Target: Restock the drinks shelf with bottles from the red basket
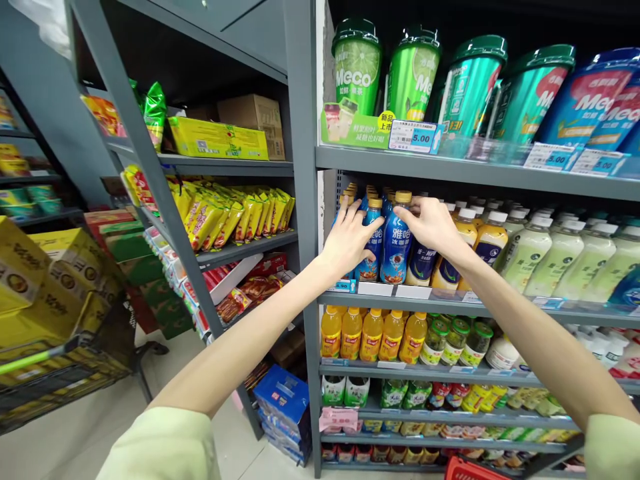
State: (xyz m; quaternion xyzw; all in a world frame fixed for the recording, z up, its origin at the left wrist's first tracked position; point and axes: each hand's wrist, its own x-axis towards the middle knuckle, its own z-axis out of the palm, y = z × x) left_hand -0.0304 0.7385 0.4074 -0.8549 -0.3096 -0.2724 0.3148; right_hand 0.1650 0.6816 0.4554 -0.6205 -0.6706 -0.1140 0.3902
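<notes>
Both arms reach to a shelf of bottled drinks. My left hand has its fingers spread over the blue bottles at the shelf's left end, touching the front of one blue bottle. Just right of it stands another blue bottle with a gold cap. My right hand is at this bottle's upper right side, thumb near its neck, the other fingers bent behind and partly hidden. Dark-labelled bottles stand below and beside my right hand.
Green and blue cups line the shelf above. Orange drink bottles and jars fill the shelf below. A grey upright separates the left rack of yellow snack packs. A loaded cart stands far left; a red basket is at the bottom.
</notes>
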